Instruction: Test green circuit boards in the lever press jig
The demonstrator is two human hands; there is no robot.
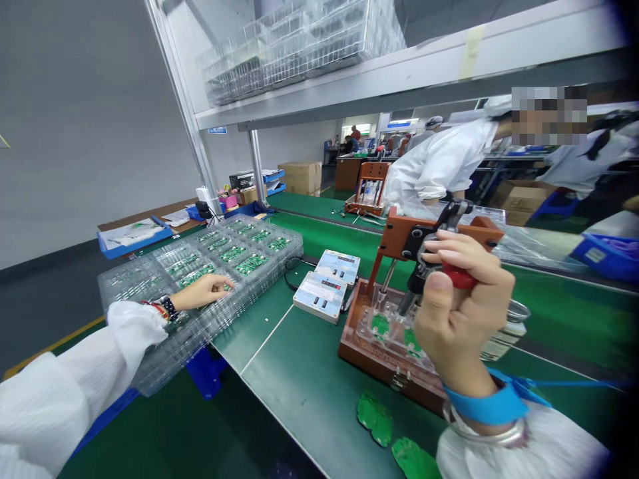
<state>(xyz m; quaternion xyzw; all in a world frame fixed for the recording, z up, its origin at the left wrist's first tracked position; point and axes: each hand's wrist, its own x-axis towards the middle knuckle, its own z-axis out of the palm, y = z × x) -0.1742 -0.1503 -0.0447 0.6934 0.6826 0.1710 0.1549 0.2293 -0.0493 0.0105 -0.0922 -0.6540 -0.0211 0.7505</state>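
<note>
My right hand (462, 299) is wrapped round the red handle (458, 275) of a toggle clamp on a brown test fixture (367, 336). Two green circuit boards (380, 325) show under the clear plate of the fixture, the right one partly behind my hand. On the left, my left hand (207, 291) dips its curled fingers into a compartment of a clear plastic tray (269, 283), the top one of a stack. Green boards fill many of its compartments. Whatever is between the left fingertips is too small to make out.
Two white meter boxes (320, 296) with cables stand between tray and fixture. Two loose green boards (374, 418) lie at the front table edge. A shelf (319, 100) with clear trays crosses overhead. Across the bench, a person in white (439, 163) leans near another fixture (369, 189).
</note>
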